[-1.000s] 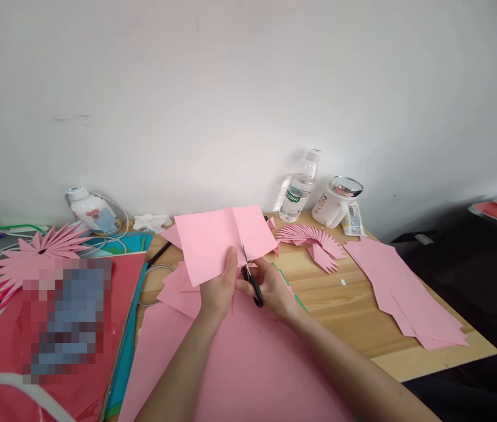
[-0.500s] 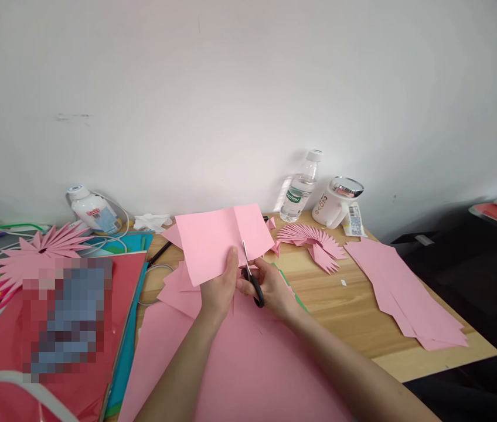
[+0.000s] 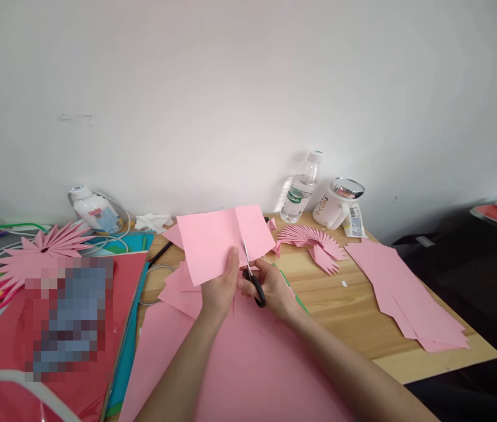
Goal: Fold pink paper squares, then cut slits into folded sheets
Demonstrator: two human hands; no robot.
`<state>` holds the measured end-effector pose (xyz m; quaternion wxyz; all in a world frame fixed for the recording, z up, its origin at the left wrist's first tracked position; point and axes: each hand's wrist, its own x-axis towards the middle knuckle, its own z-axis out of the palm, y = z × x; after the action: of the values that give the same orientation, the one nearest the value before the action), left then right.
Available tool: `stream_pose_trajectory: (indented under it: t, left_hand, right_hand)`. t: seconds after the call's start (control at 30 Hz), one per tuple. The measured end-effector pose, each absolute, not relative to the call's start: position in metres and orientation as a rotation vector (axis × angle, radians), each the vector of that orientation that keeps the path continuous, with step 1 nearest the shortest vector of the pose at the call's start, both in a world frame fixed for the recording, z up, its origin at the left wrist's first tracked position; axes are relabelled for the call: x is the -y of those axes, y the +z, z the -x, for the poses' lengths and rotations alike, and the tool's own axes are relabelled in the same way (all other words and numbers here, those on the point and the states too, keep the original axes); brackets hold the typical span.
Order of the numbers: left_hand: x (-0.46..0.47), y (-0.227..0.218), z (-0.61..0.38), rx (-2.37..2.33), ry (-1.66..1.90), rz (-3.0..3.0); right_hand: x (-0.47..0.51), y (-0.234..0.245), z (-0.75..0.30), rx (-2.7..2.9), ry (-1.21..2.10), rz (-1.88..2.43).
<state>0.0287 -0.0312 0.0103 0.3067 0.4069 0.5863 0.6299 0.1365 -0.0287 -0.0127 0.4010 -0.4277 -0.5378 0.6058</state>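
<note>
I watch remotely as the left hand (image 3: 221,294) pinches a creased pink sheet (image 3: 208,243) above larger pink paper (image 3: 252,369) | right hand (image 3: 273,290) grips black-handled scissors (image 3: 259,293), blades at the crease | step, I judge: cutting the fold line | next calls for a taut sheet, straight snips

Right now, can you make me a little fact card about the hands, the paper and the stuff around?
Left hand: holds the pink sheet
Right hand: holds black-handled scissors
Sheet: creased, scissor blades near the crease
Behind, to the right: clear bottle, white mug
Far right of table: overlapping pink paper pieces
</note>
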Motion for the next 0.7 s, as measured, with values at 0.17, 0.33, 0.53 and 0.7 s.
stream_pose_trajectory:
  t: [0.17,0.33,0.53,0.7]
  left_hand:
    - [0.0314,0.0101,-0.0284,-1.582,1.661,-1.065]
    - [0.0313,0.0096,-0.0280,-1.602,1.648,-1.067]
    - [0.0312,0.0093,-0.0277,-1.592,1.650,-1.113]
    - [0.0315,0.0097,-0.0282,-1.622,1.631,-1.084]
  right_hand:
    - [0.0287,-0.0129,-0.1360,1.359,1.526,1.094]
    - [0.0281,-0.0153,-0.1360,1.371,1.512,1.094]
    - [0.0293,-0.0132,-0.1354,1.384,1.501,1.116]
    - [0.0299,-0.0113,-0.1355,1.398,1.494,1.129]
